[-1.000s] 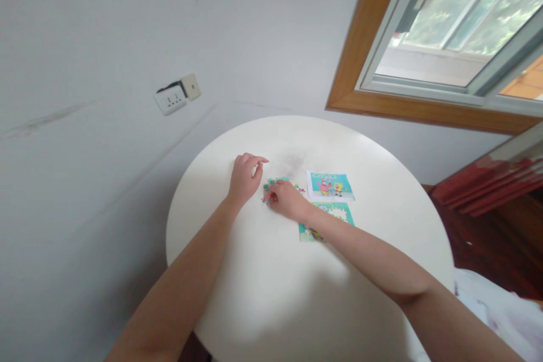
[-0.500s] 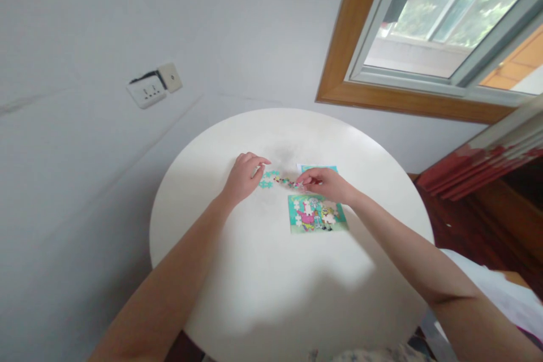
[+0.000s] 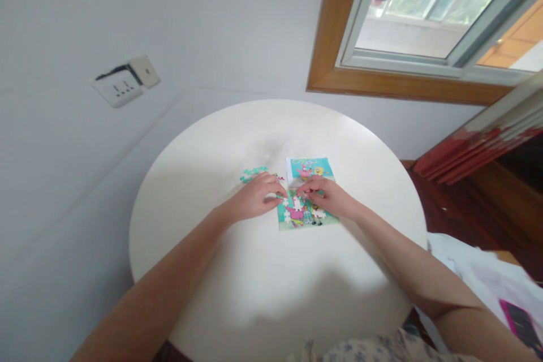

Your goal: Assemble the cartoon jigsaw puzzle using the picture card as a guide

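Observation:
A small teal cartoon jigsaw board point(image 3: 302, 216) lies near the middle of the round white table point(image 3: 220, 271), with some white gaps in it. My left hand point(image 3: 257, 197) rests at the board's upper left corner, fingers curled and pinched on a puzzle piece. My right hand point(image 3: 326, 194) sits over the board's top edge, fingers pinched together on a small piece. A printed reference picture point(image 3: 309, 168) lies just beyond the board. Several loose teal pieces point(image 3: 253, 173) lie left of the picture, behind my left hand.
The table stands against a grey wall with a white socket point(image 3: 117, 86) at upper left. A wood-framed window point(image 3: 407, 28) is at upper right. Red and dark wooden furniture point(image 3: 479, 153) stands right of the table.
Both hands moved from the loose pieces to the top edge of the jigsaw board. My left hand came right and down. The camera tilted, so the table sits lower left in view.

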The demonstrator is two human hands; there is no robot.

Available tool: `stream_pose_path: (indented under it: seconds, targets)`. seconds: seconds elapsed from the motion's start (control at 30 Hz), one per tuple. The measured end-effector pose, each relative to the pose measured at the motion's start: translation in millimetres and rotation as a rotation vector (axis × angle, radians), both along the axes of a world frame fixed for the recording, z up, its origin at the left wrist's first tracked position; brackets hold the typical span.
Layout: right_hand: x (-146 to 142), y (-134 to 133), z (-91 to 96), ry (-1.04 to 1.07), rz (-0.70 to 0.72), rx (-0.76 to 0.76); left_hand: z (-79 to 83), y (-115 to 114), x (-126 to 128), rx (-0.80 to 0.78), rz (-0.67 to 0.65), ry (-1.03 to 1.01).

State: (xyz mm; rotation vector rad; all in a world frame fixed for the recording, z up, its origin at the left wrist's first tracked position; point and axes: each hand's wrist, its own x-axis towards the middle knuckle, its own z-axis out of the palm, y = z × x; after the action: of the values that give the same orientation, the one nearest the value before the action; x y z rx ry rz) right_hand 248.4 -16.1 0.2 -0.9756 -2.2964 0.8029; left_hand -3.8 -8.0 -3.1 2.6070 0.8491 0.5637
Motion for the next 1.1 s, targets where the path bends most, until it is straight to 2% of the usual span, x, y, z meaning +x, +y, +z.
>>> stream_pose_path:
  seconds: [0.33,0.8,1.1]
  targets:
    - [5,-2,-6.7,0.012,-0.119,-0.076,-1.6,-5,6,-0.022,-0.006,0.076]
    - [-1,0,-6.9,-0.046,0.077,0.06,-4.7,-9,15,-0.019,-0.01,0.069]
    - [-7,2,-10.0,-0.03,0.11,0.104,-4.5,-7,15,-0.017,0.003,0.06]
